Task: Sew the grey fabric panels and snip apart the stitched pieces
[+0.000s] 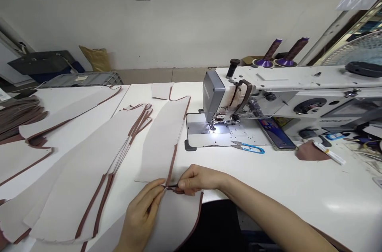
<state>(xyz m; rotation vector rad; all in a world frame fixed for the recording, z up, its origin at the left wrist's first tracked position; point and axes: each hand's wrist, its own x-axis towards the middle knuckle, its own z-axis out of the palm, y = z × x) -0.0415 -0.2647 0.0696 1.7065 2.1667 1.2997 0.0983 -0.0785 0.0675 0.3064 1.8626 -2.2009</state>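
Observation:
My left hand [142, 210] pinches the edge of a pale grey fabric panel [176, 218] with brown edging, close to my lap. Close by on its right, my right hand [198, 178] is closed on the same edge, thumb on top. Between the fingertips runs a dark narrow strip, partly hidden by the fingers. Beyond the hands, another pale panel [161, 136] lies flat on the table, its brown-trimmed side reaching to where the hands meet.
A lit sewing machine [215, 97] stands to the right, blue thread snips [247, 147] before it. Under its arm lies a phone [276, 134]. More brown-edged panels [80, 168] overlap on the left of the white table [247, 180]. Two thread cones [271, 51] rise behind.

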